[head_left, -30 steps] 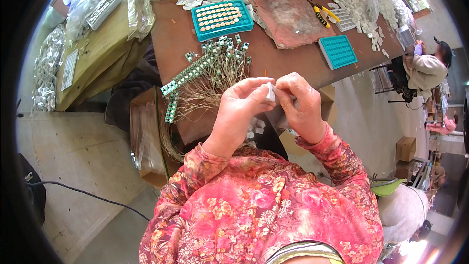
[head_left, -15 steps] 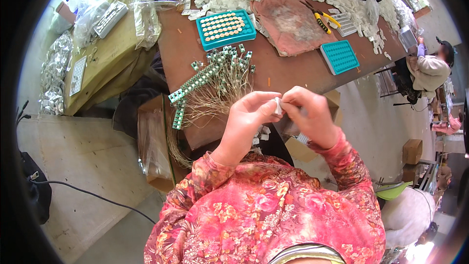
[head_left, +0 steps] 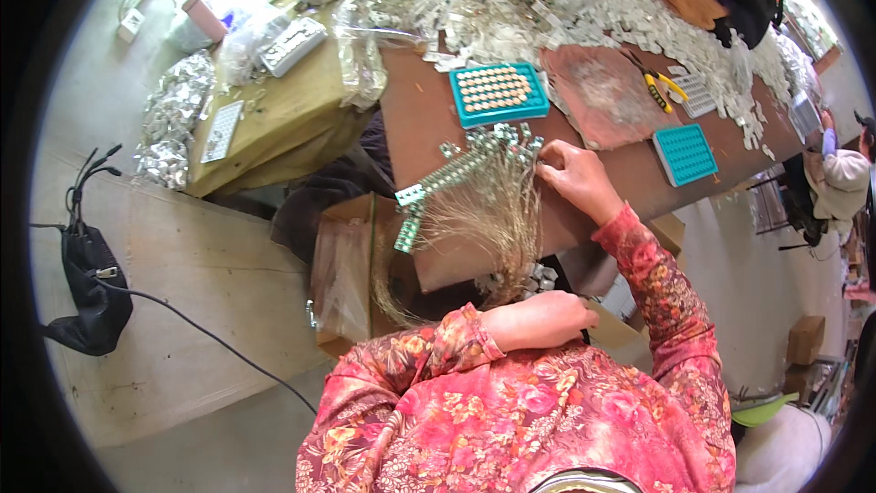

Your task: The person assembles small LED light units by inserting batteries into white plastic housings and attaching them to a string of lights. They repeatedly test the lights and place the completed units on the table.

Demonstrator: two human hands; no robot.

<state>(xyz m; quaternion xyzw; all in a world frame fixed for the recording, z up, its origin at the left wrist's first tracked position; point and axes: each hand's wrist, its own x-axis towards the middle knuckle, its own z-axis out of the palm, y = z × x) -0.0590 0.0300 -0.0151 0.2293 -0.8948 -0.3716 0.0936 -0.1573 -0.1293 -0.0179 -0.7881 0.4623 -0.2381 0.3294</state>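
Observation:
My right hand [head_left: 582, 183] reaches over the table, its thumb and fingertips pinched together at the right edge of a cluster of small green circuit boards [head_left: 467, 161]. Whatever is between those fingertips is too small to make out. Thin tan wires [head_left: 484, 219] fan from the boards and gather toward the table's near edge. Low in front of my body, my left hand [head_left: 546, 320] shows its back, fingers pointing right and mostly hidden. Just beyond it lie small white pieces [head_left: 542, 279], close to the gathered wires.
A teal tray [head_left: 498, 113] of round, pale pieces sits behind the boards. Farther right are a stained pink cloth [head_left: 602, 96], yellow-handled pliers [head_left: 659, 91] and another teal tray [head_left: 685, 155]. White pieces [head_left: 630, 23] heap along the back. A cardboard box [head_left: 343, 274] stands left.
My hands have parted from the small white piece they held together, which no longer shows. The right reached forward to the boards; the left dropped toward my lap. The whole view has shifted.

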